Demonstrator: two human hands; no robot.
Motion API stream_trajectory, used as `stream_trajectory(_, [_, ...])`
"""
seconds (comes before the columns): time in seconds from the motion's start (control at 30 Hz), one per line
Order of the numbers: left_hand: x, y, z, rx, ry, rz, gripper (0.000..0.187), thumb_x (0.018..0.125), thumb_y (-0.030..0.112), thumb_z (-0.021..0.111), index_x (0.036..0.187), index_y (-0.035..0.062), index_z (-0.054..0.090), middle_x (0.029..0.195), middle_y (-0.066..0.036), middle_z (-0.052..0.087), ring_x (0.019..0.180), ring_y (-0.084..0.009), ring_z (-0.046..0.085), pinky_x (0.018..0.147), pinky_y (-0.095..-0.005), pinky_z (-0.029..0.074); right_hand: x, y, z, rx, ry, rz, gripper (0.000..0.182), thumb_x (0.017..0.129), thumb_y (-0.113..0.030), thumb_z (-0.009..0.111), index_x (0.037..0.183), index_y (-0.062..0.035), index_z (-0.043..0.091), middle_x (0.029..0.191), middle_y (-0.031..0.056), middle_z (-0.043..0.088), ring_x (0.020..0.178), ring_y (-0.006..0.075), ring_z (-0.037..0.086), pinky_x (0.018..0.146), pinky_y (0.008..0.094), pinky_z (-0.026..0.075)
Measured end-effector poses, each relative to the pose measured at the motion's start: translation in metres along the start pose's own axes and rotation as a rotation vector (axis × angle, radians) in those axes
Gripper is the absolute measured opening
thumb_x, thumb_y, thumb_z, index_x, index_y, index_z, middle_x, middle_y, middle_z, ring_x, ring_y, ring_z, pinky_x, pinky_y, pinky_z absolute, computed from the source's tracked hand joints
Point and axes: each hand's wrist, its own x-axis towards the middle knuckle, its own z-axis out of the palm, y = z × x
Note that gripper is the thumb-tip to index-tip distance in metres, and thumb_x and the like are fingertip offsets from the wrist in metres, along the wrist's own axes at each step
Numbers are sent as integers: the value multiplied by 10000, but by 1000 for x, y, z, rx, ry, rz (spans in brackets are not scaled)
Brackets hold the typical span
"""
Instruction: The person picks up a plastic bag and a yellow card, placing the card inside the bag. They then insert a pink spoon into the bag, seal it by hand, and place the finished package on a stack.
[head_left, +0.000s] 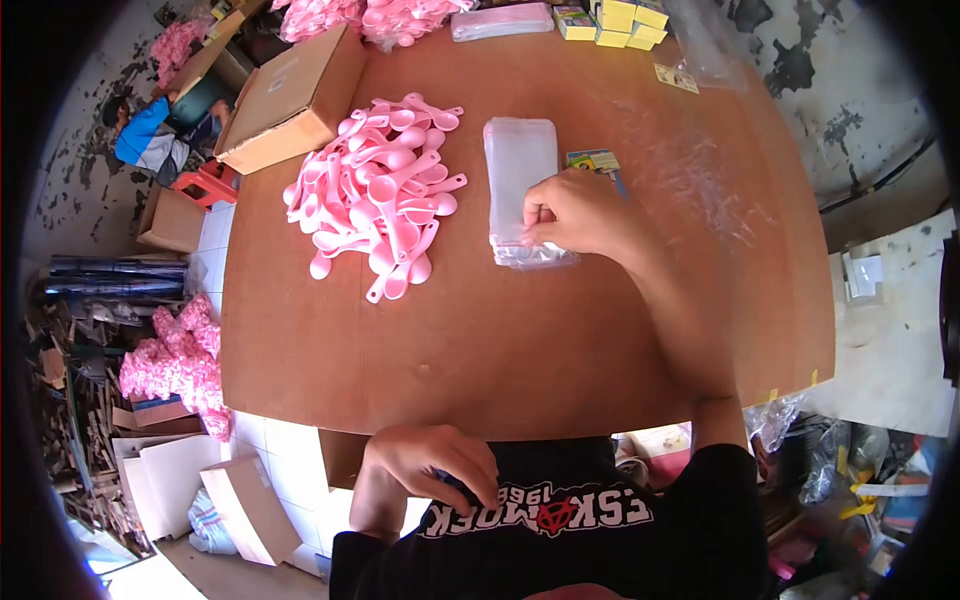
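My right hand (575, 212) reaches over a stack of clear plastic bags (522, 150), its thumb and fingertips pinched on a bag near the stack's lower end. Partly hidden behind that hand lies a yellow and blue printed card (594, 160). My left hand (428, 462) is held in front of my shirt by the near table edge, fingers loosely bent and apart, with nothing visible in it. To the left of the bags is a heap of pink measuring spoons (385, 190).
The brown table (480, 360) carries a cardboard box (290, 100), yellow card stacks (625, 22), another bag bundle (502, 22) and wrapped pink spoons (400, 18) at its far side. Loose plastic film (710, 180) lies right. A person (150, 135) sits at far left.
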Motion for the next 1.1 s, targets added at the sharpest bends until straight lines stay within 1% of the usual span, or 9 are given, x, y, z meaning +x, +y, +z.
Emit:
stream_trajectory(0.17, [9,-11,-2,-121,-92,-27,187,831,25,726,1014,-3,699,932,-131,699,832,-277,657,725,-358,522,-2,4,-1,-10,9,-1,129,748,-194,749,776,-76,707,725,95,689,695,250,666,635,372,488])
stream_trajectory(0.37, [-4,-9,-11,-49,143,116,154,817,18,737,970,20,717,880,-99,713,817,-261,686,754,-336,548,-3,10,-10,43,39,-65,120,807,-145,692,840,-32,715,769,118,696,684,264,654,653,364,489])
stream_trajectory(0.47, [-1,21,-26,151,181,-33,150,822,28,738,971,42,721,888,-82,721,787,-262,694,788,-337,558,-5,8,-17,69,85,-133,129,825,-154,670,849,-36,716,782,133,691,697,277,657,652,384,491])
stream_trajectory(0.53, [6,47,-29,428,391,-462,190,830,54,740,1017,67,711,888,-78,722,779,-272,695,809,-352,559,-9,-2,-24,74,104,-160,134,831,-167,656,851,-51,722,781,145,686,707,287,662,647,404,492])
stream_trajectory(0.67, [61,44,-77,1281,750,-174,333,770,63,767,1090,67,673,1094,-102,654,971,-314,643,864,-378,522,-21,-28,-35,157,26,-197,137,834,-137,661,891,-28,721,812,152,699,712,264,673,658,369,505])
stream_trajectory(0.73, [86,44,-102,1508,617,92,315,737,53,774,1038,55,679,1171,-123,601,999,-310,621,847,-384,509,-24,-33,-35,237,-6,-190,137,835,-125,665,901,-19,720,805,149,704,701,237,677,656,350,507])
stream_trajectory(0.87, [104,40,-134,1338,458,275,247,738,-2,749,970,44,679,1063,-122,640,923,-288,642,791,-366,513,-28,-30,-40,571,-1,-67,151,858,-121,664,930,3,711,777,129,703,682,139,638,643,297,500])
stream_trajectory(0.93, [111,51,-141,1045,567,132,172,744,-64,703,885,30,671,940,-102,668,849,-261,663,765,-325,516,-32,-19,-38,703,-16,50,167,867,-130,664,950,8,706,773,126,700,680,115,619,639,285,496])
stream_trajectory(1.1, [109,67,-154,552,785,121,126,891,-58,605,949,13,519,894,-84,687,838,-125,664,770,-275,534,-61,12,-11,-243,310,54,220,856,-154,687,1036,-27,684,862,126,687,780,295,663,697,382,516])
